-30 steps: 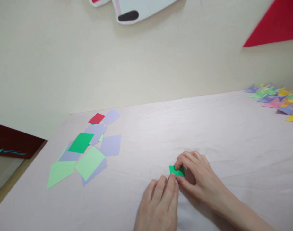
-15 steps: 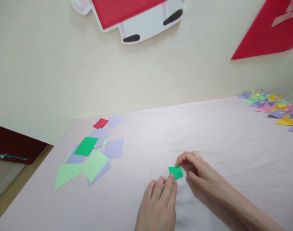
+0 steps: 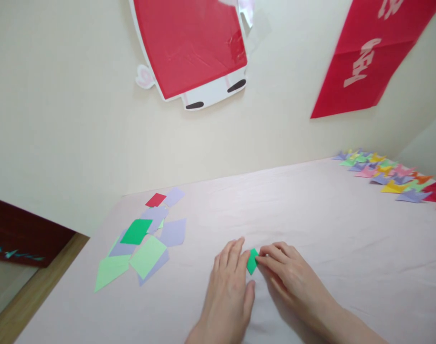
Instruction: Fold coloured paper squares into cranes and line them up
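Note:
A small green piece of paper (image 3: pixel 252 262) lies between my hands on the pale cloth. My right hand (image 3: pixel 289 270) pinches its right edge between thumb and fingers. My left hand (image 3: pixel 227 286) rests on the cloth with fingers stretched out and thumb apart, its index fingertip at the paper's left edge. Part of the paper is hidden under the fingers. Over to the left lie loose paper squares: a larger green sheet (image 3: pixel 136 231), a red sheet (image 3: pixel 155 199), light green sheets (image 3: pixel 148 256) and lilac sheets (image 3: pixel 173 232), some overlapping.
Rows of folded colored paper shapes (image 3: pixel 393 179) stand at the far right of the cloth-covered surface (image 3: pixel 218 210). Behind it rises a pale wall with a red and white cutout (image 3: pixel 192 52) and a red banner (image 3: pixel 368 62). The surface's left edge drops to a wooden floor (image 3: pixel 53 272).
The green paper has turned and now shows narrower. My right hand has come down to its right edge, and my left hand has moved up beside it. The whole view has shifted.

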`<state>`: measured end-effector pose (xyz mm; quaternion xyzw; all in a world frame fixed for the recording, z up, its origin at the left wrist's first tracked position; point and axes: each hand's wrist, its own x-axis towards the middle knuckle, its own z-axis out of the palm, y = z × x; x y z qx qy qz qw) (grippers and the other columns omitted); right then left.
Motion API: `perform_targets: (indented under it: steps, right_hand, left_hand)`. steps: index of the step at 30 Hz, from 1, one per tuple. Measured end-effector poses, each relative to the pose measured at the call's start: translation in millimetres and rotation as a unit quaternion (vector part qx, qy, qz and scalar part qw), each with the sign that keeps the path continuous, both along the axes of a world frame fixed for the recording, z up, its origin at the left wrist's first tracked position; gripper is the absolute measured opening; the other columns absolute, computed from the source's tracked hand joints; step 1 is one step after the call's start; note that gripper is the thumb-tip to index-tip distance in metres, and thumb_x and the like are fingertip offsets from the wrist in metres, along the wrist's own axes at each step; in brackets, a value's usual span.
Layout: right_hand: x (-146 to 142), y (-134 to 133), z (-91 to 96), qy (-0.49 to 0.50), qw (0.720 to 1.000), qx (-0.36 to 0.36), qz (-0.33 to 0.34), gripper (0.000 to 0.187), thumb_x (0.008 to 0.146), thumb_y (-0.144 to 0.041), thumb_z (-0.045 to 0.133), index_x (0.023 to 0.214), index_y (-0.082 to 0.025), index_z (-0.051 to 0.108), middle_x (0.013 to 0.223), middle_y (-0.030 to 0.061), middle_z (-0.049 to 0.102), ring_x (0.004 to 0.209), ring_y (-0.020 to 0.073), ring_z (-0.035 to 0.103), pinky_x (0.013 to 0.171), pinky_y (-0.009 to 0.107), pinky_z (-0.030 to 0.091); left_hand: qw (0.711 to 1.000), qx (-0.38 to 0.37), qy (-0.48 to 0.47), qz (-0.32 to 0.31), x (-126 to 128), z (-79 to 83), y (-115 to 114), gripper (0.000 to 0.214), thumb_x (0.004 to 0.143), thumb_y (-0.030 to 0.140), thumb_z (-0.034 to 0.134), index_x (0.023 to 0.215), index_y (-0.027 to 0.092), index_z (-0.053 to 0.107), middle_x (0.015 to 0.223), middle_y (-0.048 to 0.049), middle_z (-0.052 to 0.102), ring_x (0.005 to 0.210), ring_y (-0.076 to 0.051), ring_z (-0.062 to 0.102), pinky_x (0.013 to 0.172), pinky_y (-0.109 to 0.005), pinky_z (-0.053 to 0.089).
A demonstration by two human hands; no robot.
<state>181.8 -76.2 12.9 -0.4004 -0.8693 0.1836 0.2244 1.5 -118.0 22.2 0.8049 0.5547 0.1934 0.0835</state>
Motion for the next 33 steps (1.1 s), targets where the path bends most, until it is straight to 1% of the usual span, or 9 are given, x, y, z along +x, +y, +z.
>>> perform_targets:
  steps: [2, 4, 10, 13, 16, 20, 24, 29, 33]
  right_hand:
    - [-1, 1, -2.8, 0.000, 1.000, 0.020, 0.006, 0.031, 0.088, -0.007, 0.049, 0.109, -0.021, 0.066, 0.111, 0.0096, 0.067, 0.100, 0.0257, 0.056, 0.085, 0.042, 0.050]
    - [-3, 5, -5.6, 0.003, 0.999, 0.032, 0.014, 0.032, 0.089, -0.008, 0.050, 0.114, -0.021, 0.065, 0.116, 0.0094, 0.067, 0.104, 0.0261, 0.056, 0.087, 0.043, 0.050]
    - [-7, 20, -10.0, -0.003, 1.000, 0.026, 0.014, 0.033, 0.083, -0.001, 0.052, 0.107, -0.019, 0.065, 0.122, 0.0093, 0.064, 0.109, 0.0286, 0.052, 0.091, 0.046, 0.048]
    - [-1, 23, -8.4, 0.026, 1.000, 0.005, -0.012, 0.040, 0.081, 0.000, 0.053, 0.115, -0.019, 0.061, 0.122, 0.0101, 0.060, 0.110, 0.0268, 0.051, 0.093, 0.045, 0.046]
    - [8, 23, -6.6, 0.044, 0.998, -0.023, -0.044, 0.029, 0.085, -0.005, 0.055, 0.109, -0.020, 0.062, 0.109, 0.0085, 0.062, 0.102, 0.0247, 0.053, 0.088, 0.042, 0.047]
    - [13, 25, -5.8, 0.045, 0.997, -0.060, -0.020, 0.017, 0.090, -0.008, 0.055, 0.088, -0.022, 0.065, 0.093, 0.0052, 0.063, 0.091, 0.0223, 0.053, 0.082, 0.038, 0.047]
    - [14, 28, -5.2, 0.055, 0.995, -0.077, -0.015, 0.017, 0.092, -0.009, 0.056, 0.089, -0.022, 0.068, 0.092, 0.0045, 0.063, 0.089, 0.0215, 0.051, 0.080, 0.037, 0.045]
    - [19, 25, -3.9, 0.070, 0.992, -0.100, -0.026, 0.017, 0.093, -0.013, 0.057, 0.089, -0.022, 0.070, 0.087, 0.0039, 0.062, 0.087, 0.0212, 0.051, 0.077, 0.036, 0.044]
    - [24, 24, -3.1, 0.065, 0.990, -0.119, -0.030, 0.020, 0.090, -0.010, 0.059, 0.091, -0.025, 0.072, 0.087, 0.0029, 0.063, 0.088, 0.0211, 0.051, 0.077, 0.035, 0.043]
  left_hand:
    - [0.997, -0.023, -0.020, -0.070, -11, 4.5, 7, 0.058, 0.081, 0.000, 0.042, 0.136, 0.019, 0.047, 0.143, -0.0105, 0.050, 0.132, -0.022, 0.043, 0.107, -0.045, 0.043]
    - [0.993, -0.038, -0.039, -0.103, -17, 4.7, 12, 0.063, 0.079, -0.004, 0.040, 0.137, 0.020, 0.045, 0.136, -0.0085, 0.055, 0.125, -0.018, 0.050, 0.105, -0.039, 0.046]
    - [0.995, -0.061, -0.047, -0.066, -10, -1.3, 12, 0.055, 0.086, 0.001, 0.041, 0.138, 0.018, 0.041, 0.120, -0.0106, 0.060, 0.108, -0.021, 0.057, 0.094, -0.038, 0.051]
    - [0.996, -0.066, -0.039, -0.055, -6, -0.7, 15, 0.043, 0.088, 0.007, 0.050, 0.128, 0.020, 0.050, 0.118, -0.0080, 0.060, 0.108, -0.022, 0.055, 0.093, -0.041, 0.049]
    - [0.996, -0.045, -0.023, -0.067, -4, 0.8, 21, 0.034, 0.087, 0.010, 0.057, 0.119, 0.022, 0.055, 0.130, -0.0064, 0.056, 0.118, -0.024, 0.050, 0.098, -0.042, 0.046]
    - [0.993, -0.031, -0.029, -0.112, -1, 0.0, 28, 0.037, 0.090, 0.008, 0.054, 0.124, 0.020, 0.053, 0.131, -0.0062, 0.057, 0.121, -0.021, 0.050, 0.101, -0.039, 0.043]
    - [0.991, -0.048, -0.056, -0.112, 2, -1.4, 31, 0.027, 0.089, 0.007, 0.056, 0.113, 0.020, 0.056, 0.115, -0.0037, 0.062, 0.106, -0.019, 0.055, 0.093, -0.036, 0.046]
    - [0.991, -0.085, -0.048, -0.093, 7, -1.5, 33, 0.033, 0.083, 0.011, 0.068, 0.113, 0.021, 0.057, 0.111, -0.0038, 0.061, 0.100, -0.023, 0.054, 0.086, -0.038, 0.047]
    - [0.992, -0.076, -0.041, -0.097, 8, -3.6, 37, 0.021, 0.086, 0.013, 0.066, 0.105, 0.020, 0.060, 0.105, -0.0045, 0.061, 0.095, -0.023, 0.054, 0.082, -0.038, 0.046]
